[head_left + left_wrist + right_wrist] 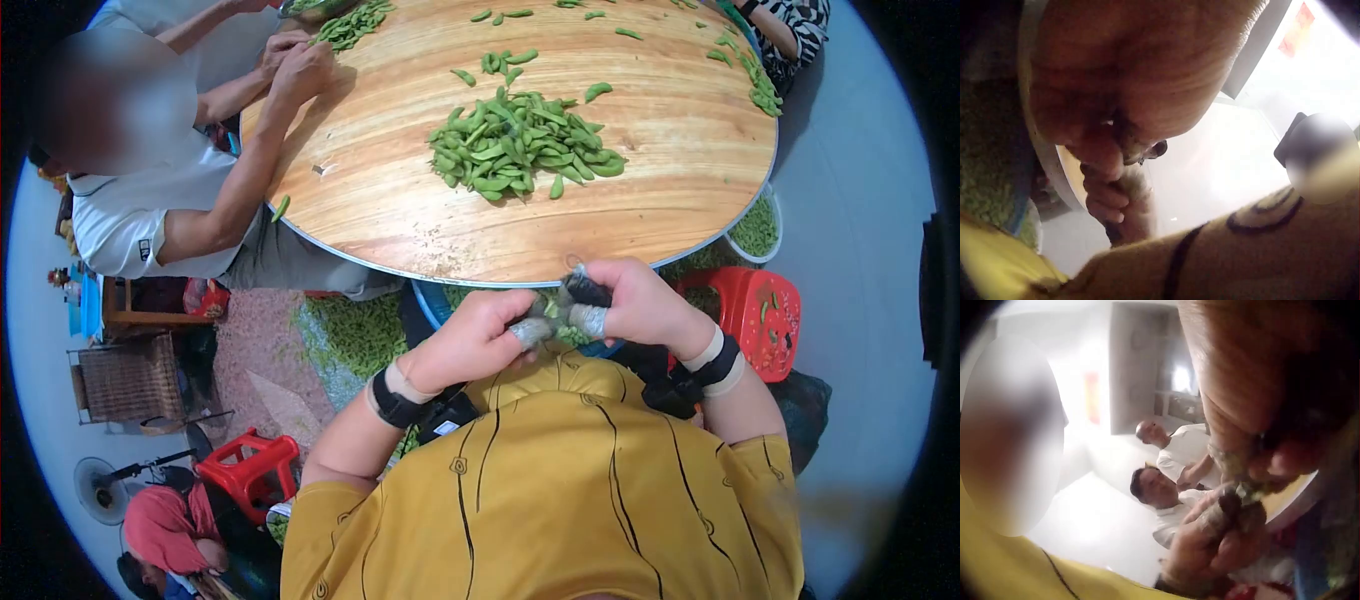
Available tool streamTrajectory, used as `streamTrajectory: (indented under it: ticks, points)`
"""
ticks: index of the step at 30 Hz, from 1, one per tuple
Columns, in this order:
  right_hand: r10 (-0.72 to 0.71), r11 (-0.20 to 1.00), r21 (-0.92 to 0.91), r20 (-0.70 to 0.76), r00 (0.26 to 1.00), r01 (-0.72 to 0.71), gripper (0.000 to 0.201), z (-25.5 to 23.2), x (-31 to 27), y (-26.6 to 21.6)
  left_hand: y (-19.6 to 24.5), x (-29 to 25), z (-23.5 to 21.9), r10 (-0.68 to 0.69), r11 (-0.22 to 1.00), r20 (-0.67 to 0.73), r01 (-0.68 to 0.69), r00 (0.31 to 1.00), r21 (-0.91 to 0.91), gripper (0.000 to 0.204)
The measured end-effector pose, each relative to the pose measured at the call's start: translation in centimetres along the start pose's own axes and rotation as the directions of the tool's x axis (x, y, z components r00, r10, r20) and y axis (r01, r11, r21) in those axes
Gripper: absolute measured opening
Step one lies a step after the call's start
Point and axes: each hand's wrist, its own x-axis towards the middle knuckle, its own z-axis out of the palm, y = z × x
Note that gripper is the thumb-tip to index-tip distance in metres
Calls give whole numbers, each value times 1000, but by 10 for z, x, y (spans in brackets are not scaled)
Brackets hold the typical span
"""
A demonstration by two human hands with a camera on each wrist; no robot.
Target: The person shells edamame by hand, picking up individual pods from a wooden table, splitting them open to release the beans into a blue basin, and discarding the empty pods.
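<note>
My left hand (478,338) and right hand (645,308) meet in front of my yellow shirt, just off the table's near edge. Tape wraps (531,331) cover several fingertips, and the right thumb wears a dark cover (588,290). Between the curled fingertips both hands pinch a green soybean pod (1249,491), mostly hidden by the fingers. Under the hands, the rim of a blue basin (430,302) shows. A heap of green soybean pods (515,145) lies on the wooden table (690,190) ahead.
At the left, a person in a white shirt (150,220) handles pods at the table. A red stool (765,325) stands at my right near a white bowl of beans (757,228). Shelled greens (350,325) cover the floor sheet at left, with another red stool (250,465) behind.
</note>
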Motion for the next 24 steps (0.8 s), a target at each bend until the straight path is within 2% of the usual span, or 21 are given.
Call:
streamTrajectory:
  ticks: [1, 2, 3, 4, 5, 6, 7, 8, 9, 10, 11, 13, 14, 16, 17, 18, 19, 20, 21, 23, 24]
  points:
    - [-211, 929, -311, 3, 977, 202, 16, -2, 2, -1, -4, -5, -8, 81, 958, -26, -71, 996, 279, 13]
    - [-402, 724, -585, 73, 913, 366, 17, -5, 5, -2, -9, -12, -17, 167, 835, -30, -125, 986, 536, 18]
    - [-400, 724, -585, 74, 914, 364, 17, -7, 10, -5, -12, -21, -26, 133, 702, -40, -65, 990, 709, 19]
    - [-431, 662, -679, 1, 902, 317, 19, -11, 15, -8, -20, -32, -32, 16, 510, -124, 99, 992, 855, 14]
    - [-468, 596, -761, -69, 881, 257, 21, -14, 22, -12, -25, -42, -35, -83, 326, -267, 280, 960, 903, 12]
    - [-487, 586, -786, -147, 861, 197, 20, -16, 32, -17, -33, -49, -40, -108, 247, -339, 355, 935, 901, 13]
    - [-486, 590, -783, -148, 862, 198, 20, -19, 43, -19, -37, -54, -43, -127, 165, -410, 427, 903, 889, 14]
    - [-532, 521, -842, -192, 825, 140, 21, -23, 56, -20, -36, -54, -43, -130, 161, -410, 427, 903, 890, 14]
    - [-581, 451, -890, -231, 781, 72, 22, -26, 67, -20, -33, -51, -41, -44, 268, -375, 372, 926, 889, 15]
    - [-580, 454, -888, -235, 780, 71, 22, -29, 76, -19, -31, -49, -38, 46, 369, -344, 304, 938, 878, 16]
    - [-599, 432, -900, -239, 764, 58, 21, -31, 84, -16, -28, -45, -35, 43, 368, -341, 302, 939, 879, 16]
    - [-618, 408, -912, -242, 748, 41, 20, -31, 86, -15, -21, -31, -31, 107, 590, -244, 136, 964, 796, 21]
    - [-621, 402, -915, -242, 745, 38, 19, -30, 82, -16, -18, -24, -27, 108, 592, -243, 134, 964, 795, 21]
    - [-623, 394, -919, -241, 744, 31, 18, -29, 70, -21, -12, -6, -19, 390, 640, -251, -65, 886, 765, 23]
    - [-575, 487, -872, -275, 770, 52, 15, -28, 60, -24, -6, 4, -14, 392, 644, -253, -67, 885, 762, 23]
    - [-523, 576, -814, -305, 796, 67, 13, -27, 50, -26, 1, 14, -7, 462, 665, -308, -95, 832, 741, 22]
    - [-520, 576, -815, -306, 797, 63, 13, -25, 41, -26, 5, 22, -2, 524, 682, -360, -126, 772, 721, 20]
    - [-312, 828, -552, -317, 896, 93, 11, -23, 32, -26, 5, 28, -1, 490, 687, -350, -106, 798, 719, 17]
    - [-107, 975, -217, -244, 964, 53, 11, -21, 23, -26, 3, 34, -3, 490, 687, -346, -111, 800, 718, 17]
    - [-76, 990, -133, -228, 971, 47, 10, -17, 12, -23, -2, 43, -6, 334, 781, -154, -182, 930, 597, 18]
    - [-94, 993, -88, -255, 962, 74, 11, -16, 11, -18, -3, 44, -4, 218, 891, -184, -118, 958, 439, 16]
